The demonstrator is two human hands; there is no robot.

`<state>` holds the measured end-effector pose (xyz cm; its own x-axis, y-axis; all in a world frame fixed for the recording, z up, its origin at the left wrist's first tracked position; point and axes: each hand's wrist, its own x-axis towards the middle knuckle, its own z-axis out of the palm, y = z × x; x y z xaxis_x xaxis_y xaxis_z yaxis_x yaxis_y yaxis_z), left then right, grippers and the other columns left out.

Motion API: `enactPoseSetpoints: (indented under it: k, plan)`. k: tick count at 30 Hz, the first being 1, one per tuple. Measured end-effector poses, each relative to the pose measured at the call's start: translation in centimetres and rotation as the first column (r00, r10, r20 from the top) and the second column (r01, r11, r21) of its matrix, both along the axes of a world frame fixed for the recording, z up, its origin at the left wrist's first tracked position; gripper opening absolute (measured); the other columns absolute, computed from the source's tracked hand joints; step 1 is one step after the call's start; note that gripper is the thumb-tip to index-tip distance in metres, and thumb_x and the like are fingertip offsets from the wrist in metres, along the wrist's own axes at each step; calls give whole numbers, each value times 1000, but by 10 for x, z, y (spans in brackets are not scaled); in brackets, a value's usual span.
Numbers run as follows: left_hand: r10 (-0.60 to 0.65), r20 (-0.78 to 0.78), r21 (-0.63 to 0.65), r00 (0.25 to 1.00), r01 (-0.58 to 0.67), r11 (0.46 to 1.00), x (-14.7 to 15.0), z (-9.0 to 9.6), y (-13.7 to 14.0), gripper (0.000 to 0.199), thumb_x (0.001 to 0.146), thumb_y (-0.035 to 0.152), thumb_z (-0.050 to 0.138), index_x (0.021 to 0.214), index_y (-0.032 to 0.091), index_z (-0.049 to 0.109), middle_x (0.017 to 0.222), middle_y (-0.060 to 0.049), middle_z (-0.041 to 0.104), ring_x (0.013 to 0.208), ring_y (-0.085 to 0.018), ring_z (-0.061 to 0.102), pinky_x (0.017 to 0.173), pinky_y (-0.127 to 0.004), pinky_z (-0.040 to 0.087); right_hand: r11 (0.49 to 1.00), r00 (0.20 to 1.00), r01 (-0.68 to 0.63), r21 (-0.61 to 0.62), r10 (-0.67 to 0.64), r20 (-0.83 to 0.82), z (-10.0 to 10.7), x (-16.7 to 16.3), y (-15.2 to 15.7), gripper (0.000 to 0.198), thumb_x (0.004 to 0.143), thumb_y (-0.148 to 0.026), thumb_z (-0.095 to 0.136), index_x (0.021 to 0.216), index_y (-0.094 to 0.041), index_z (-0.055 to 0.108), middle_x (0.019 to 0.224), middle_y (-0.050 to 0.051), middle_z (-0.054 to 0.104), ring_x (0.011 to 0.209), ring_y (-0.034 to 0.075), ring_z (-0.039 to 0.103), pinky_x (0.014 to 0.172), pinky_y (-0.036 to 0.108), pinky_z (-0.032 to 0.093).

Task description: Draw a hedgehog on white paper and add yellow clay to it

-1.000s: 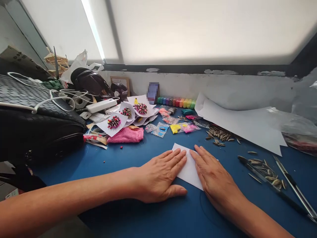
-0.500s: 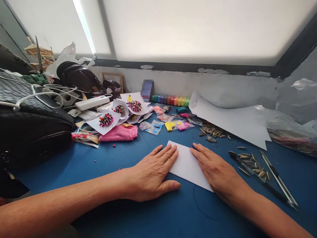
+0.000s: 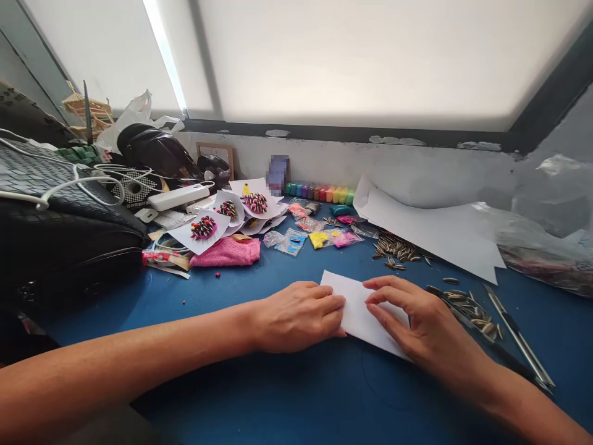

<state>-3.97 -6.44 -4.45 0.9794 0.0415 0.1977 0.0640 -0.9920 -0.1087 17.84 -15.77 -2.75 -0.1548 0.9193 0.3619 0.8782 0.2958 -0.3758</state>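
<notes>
A folded white sheet of paper lies on the blue table between my hands. My left hand is closed on its left end, fingers bent over the top and the thumb low at the near edge. Over the right part of the paper is my right hand, its fingers curved and the thumb and forefinger apart, with nothing between them. Whether its lower edge touches the paper I cannot tell. Just right of that hand lie sunflower seeds, a black pen and a silver craft knife.
Larger white sheets lie at the back right beside a seed pile. Small bags of coloured clay are spread at mid-table. Seed-covered clay figures on paper sit near a pink cloth. A black bag stands at left.
My left hand has gone from lying flat to curled over the paper's left end. My right hand has lifted and bent its fingers. The paper looks shifted slightly right and down.
</notes>
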Motion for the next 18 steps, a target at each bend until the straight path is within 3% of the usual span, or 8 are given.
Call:
enactPoseSetpoints:
  k: [4,6,8,10,12,14,16,18]
  plan:
    - [87,136,-34,987,-83,996,7,6,16,38,106,28,33,88,13,62,81,-6,67,65,-15,58,58,-28,38,1000,998,22,-2,-22,-59,5,3,0,30,94,-45,51,93,-25,74,114,7,73,102,22,70,87,35,57]
    - [194,238,-162,952,-158,974,11,15,25,36,105,28,36,83,14,61,76,-4,64,63,-13,54,57,-26,34,999,992,29,-41,-34,-123,11,5,-1,32,92,-49,55,101,-24,73,114,7,73,103,23,69,88,35,55]
    - [282,341,-363,897,-151,919,15,25,30,34,103,29,42,78,14,60,72,-2,61,64,-11,51,59,-24,35,992,973,57,-113,-81,-217,17,7,-1,34,91,-52,55,99,-24,73,103,6,74,94,22,69,83,33,55]
    - [366,414,-612,834,-43,790,16,35,32,26,97,31,53,81,14,63,72,0,60,65,-10,51,62,-23,38,981,939,108,-159,-153,-307,21,9,0,36,91,-53,52,90,-23,72,88,4,73,82,20,67,73,30,53]
    - [449,415,-808,791,94,581,14,40,32,19,89,32,65,88,13,66,76,0,61,67,-10,52,61,-21,40,975,906,155,-156,-204,-371,23,10,2,37,89,-56,53,80,-23,69,78,1,68,75,19,63,65,28,50]
    - [514,381,-903,769,192,384,11,41,31,22,84,33,70,88,12,66,76,0,60,67,-10,53,60,-20,42,975,883,166,-145,-212,-418,22,11,5,36,87,-56,55,77,-24,67,74,0,65,71,17,59,64,27,48]
    - [557,359,-931,749,248,268,7,39,30,23,84,33,70,83,11,66,73,0,59,66,-9,52,59,-20,42,975,868,150,-166,-210,-450,21,11,8,36,88,-57,55,77,-25,67,72,0,63,69,16,57,62,26,48]
    - [582,341,-940,738,275,202,5,37,29,23,84,33,70,82,10,67,73,-1,60,66,-8,52,59,-19,42,966,860,116,-229,-214,-464,20,12,8,39,88,-59,52,78,-25,67,73,0,62,67,16,56,61,26,48]
